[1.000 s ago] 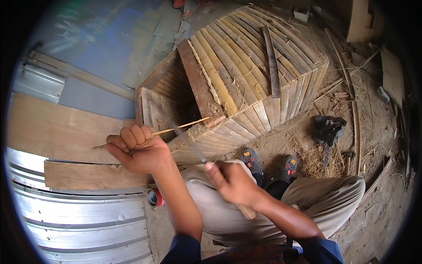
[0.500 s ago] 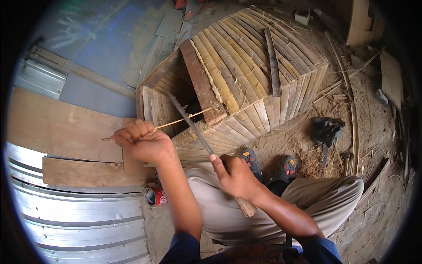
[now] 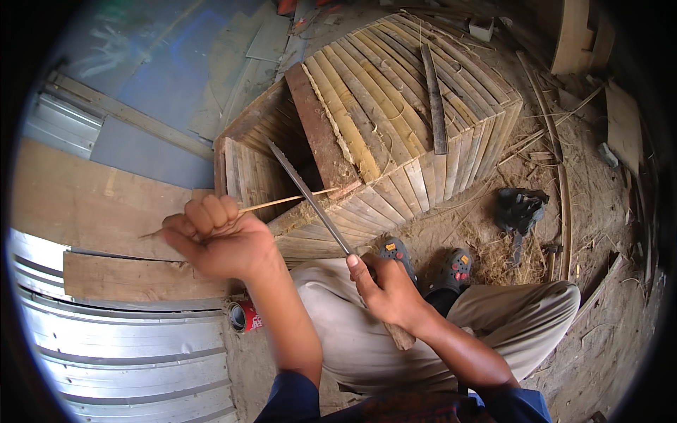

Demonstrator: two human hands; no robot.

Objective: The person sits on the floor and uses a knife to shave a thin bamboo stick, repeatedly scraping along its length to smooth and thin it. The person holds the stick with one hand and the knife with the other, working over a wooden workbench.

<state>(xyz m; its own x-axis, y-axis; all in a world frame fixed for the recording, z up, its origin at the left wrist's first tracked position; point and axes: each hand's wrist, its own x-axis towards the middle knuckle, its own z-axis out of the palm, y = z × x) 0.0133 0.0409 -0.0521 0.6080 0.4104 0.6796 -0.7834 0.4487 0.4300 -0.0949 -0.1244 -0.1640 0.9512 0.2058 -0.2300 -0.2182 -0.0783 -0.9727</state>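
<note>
My left hand point(image 3: 217, 236) is closed around a thin bamboo stick point(image 3: 285, 201). The stick's far end reaches the lower corner of a reddish-brown board point(image 3: 317, 130) on the slatted wooden crate point(image 3: 416, 84); whether it touches is unclear. In my right hand point(image 3: 386, 290) is a long-bladed knife point(image 3: 309, 196), gripped by its wooden handle, whose butt shows below the palm. The thumb lies along the base of the blade. The blade slants up and left over the crate's dark opening and crosses the stick; I cannot tell whether they touch.
A dark strip of wood point(image 3: 435, 106) lies on the crate. On the right are a black plastic bag point(image 3: 522, 210), shavings point(image 3: 490, 257), a hammer point(image 3: 552, 261) and long wooden strips. A red can point(image 3: 245, 316) stands near my left forearm, beside boards point(image 3: 127, 278) and metal sheeting point(image 3: 134, 359).
My left hand has shifted left and slightly down, drawing the stick with it. The stick's far end has dropped lower by the board. The knife has moved slightly right and down.
</note>
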